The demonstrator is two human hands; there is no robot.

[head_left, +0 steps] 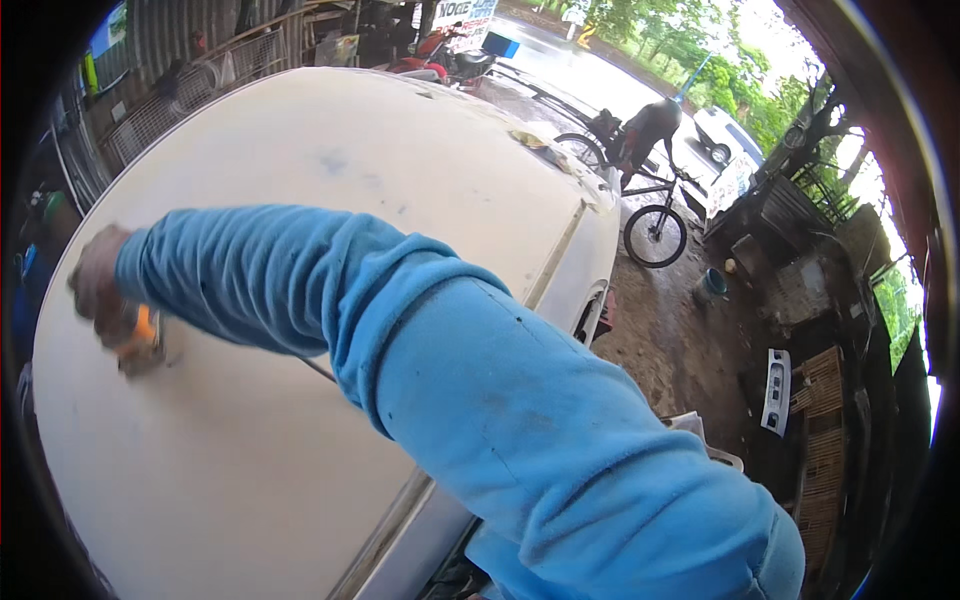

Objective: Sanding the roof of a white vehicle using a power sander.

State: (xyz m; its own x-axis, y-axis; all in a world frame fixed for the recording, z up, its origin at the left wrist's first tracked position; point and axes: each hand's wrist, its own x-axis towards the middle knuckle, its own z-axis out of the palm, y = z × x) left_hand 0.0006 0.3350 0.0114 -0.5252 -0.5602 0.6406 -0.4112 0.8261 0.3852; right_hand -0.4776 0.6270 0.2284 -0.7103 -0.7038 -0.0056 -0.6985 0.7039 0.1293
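Right hand [98, 278], fingers [108, 322] clamped on an orange-grey handheld tool [143, 342], works at nine o'clock on a cream, curved vehicle roof [270, 450].
A blue fabric sleeve [470, 350] blocks the middle; a black-framed bicycle [657, 188] stands at two, a long white bumper [776, 390] lies between three and four.

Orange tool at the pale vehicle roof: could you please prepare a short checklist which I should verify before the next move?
1. Right hand gripping the orange tool: ok, fingers wrap around it.
2. Tool's base flat on the pale vehicle roof: cannot tell, the area is blurred.
3. Thin dark cord free of snags: cannot tell, the blue sleeve hides most of it.
4. Left hand clear of the tool: cannot tell, it is not in view.
5. Other person away from the tool: ok, they are beyond the roof, by a bicycle.
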